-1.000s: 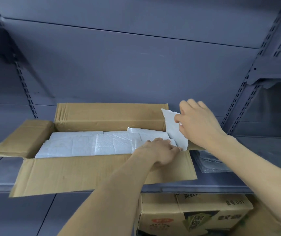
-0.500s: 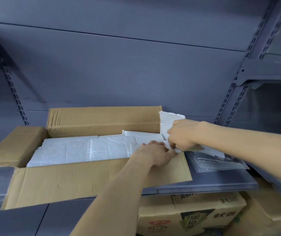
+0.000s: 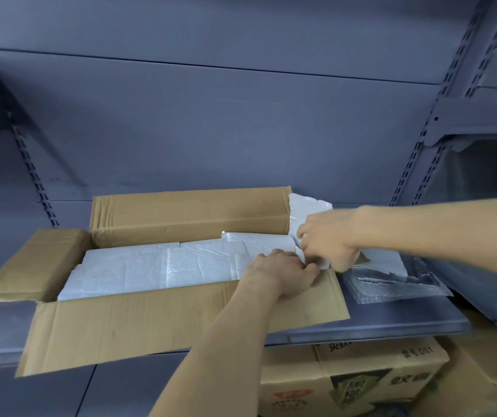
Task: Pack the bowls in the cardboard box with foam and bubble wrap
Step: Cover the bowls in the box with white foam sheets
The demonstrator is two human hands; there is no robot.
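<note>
An open cardboard box [image 3: 163, 314] sits on a grey metal shelf, its flaps folded outward. White foam sheets [image 3: 157, 266] cover its inside, and no bowls show. At the box's right end a white foam piece [image 3: 304, 207] stands upright. My right hand [image 3: 328, 239] grips this piece with curled fingers near its lower part. My left hand [image 3: 283, 272] rests at the box's front right corner, fingers bent over the rim and onto the foam.
Clear bubble wrap [image 3: 397, 281] lies on the shelf [image 3: 361, 323] right of the box. Printed cardboard cartons [image 3: 352, 380] are stacked below the shelf. A slotted upright [image 3: 415, 145] and another shelf [image 3: 481, 115] stand at the right.
My right hand dropped from the top of the upright foam piece to its lower part and curled round it. My left hand stayed at the front right corner.
</note>
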